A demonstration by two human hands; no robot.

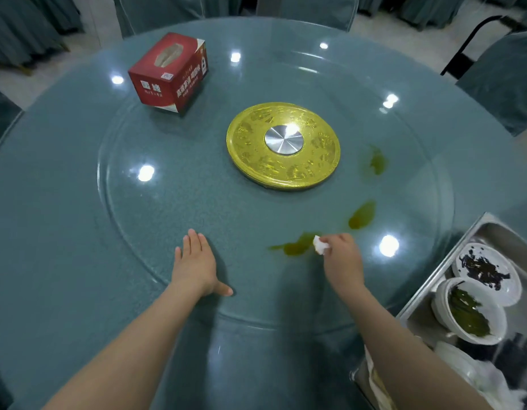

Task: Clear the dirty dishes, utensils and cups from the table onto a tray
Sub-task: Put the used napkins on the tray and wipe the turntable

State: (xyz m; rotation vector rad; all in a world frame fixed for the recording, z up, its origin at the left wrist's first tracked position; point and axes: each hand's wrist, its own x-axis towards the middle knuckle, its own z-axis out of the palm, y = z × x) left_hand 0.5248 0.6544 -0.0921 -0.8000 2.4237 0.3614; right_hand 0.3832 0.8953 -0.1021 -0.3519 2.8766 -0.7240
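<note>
Glass turntable (167, 232) carries green spills (294, 247). Left hand (195, 264) lies flat, fingers spread. Right hand (342, 255) pinches a soft tissue wad (320, 245). Bowls (469, 310), likely fragile and slippery, sit in the steel tray (419, 306); grip rims.

free: glass mid/left | obst: tissue box (170, 74), hub (283, 146), tray (427, 297) R
</note>
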